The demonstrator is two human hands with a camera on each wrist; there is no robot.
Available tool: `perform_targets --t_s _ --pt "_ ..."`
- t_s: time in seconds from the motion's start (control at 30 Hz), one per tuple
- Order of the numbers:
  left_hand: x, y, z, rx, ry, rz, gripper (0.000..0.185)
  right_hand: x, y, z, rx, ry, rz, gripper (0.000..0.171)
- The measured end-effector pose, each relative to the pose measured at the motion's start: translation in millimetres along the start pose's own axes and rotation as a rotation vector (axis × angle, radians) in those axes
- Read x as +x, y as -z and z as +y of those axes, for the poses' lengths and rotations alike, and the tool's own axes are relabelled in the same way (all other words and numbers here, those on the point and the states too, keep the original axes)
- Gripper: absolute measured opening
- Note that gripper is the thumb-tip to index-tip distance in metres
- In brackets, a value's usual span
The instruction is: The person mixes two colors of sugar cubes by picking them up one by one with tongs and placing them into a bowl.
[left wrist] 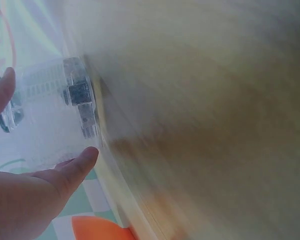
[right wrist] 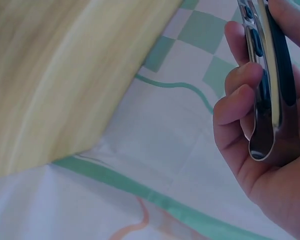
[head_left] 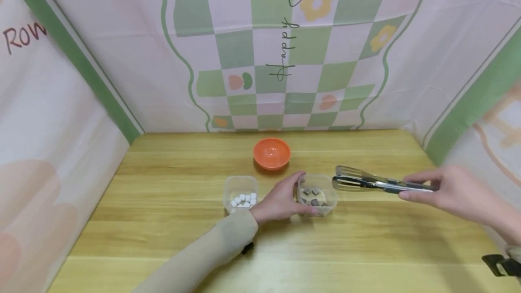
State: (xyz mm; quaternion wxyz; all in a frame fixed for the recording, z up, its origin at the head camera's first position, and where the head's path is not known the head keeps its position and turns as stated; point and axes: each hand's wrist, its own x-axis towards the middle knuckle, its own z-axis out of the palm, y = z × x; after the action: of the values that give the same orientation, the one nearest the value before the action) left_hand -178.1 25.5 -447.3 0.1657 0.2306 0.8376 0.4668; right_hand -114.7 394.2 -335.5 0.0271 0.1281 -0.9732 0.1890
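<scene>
On the worktop (head_left: 171, 238), the left hand (head_left: 281, 200) cups a clear tub (head_left: 321, 193) of dark cubes; the right hand (head_left: 456, 191) clasps metal tongs (head_left: 374, 182), its grip curled around their handles.

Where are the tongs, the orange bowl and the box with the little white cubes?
tongs (head_left: 378, 182): head view, on the metal arms ahead of the right hand.
orange bowl (head_left: 271, 152): head view, on its inside.
box with white cubes (head_left: 241, 184): head view, on its clear far wall.

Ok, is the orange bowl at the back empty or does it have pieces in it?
Empty. In the head view the orange bowl shows only its bare inside; the white pieces and the dark pieces sit in their clear containers.
</scene>
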Motion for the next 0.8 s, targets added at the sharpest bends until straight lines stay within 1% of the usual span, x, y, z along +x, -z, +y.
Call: perform_targets --t_s 0.3,0.53,0.8 --pt "-0.1 0.0 0.4 0.007 -0.006 0.000 0.109 12.0 8.1 -20.5 -0.034 -0.002 -0.074 0.044" --pt "-0.8 -0.3 -0.7 0.013 -0.004 0.001 0.110 18.9 5.1 -30.0 -0.065 0.064 -0.037 0.037" --pt "-1.0 0.6 0.7 0.010 -0.010 0.002 0.109 28.3 5.5 -39.8 -0.065 0.071 -0.068 0.033"
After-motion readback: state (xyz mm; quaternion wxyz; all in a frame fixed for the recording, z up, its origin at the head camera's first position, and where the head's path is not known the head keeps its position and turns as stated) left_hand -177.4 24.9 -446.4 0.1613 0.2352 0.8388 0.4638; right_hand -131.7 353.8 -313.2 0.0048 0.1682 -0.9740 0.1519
